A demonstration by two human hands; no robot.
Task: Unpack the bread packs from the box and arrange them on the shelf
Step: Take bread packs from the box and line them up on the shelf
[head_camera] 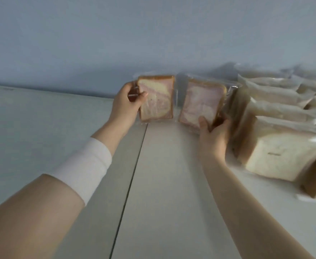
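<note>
My left hand (pixel 128 101) grips the left edge of a pink-marbled bread pack (pixel 158 98), holding it upright over the white shelf (pixel 164 184) near the back wall. My right hand (pixel 214 136) grips the lower corner of a second pink-marbled bread pack (pixel 200 101), which leans to the right against the row of packs beside it. Both packs are in clear plastic. The box is out of view.
Several white bread packs (pixel 276 156) stand in rows on the right part of the shelf. A dark seam (pixel 132 174) splits the shelf top lengthwise. The pale blue wall (pixel 116 43) closes off the back. A white band wraps my left forearm.
</note>
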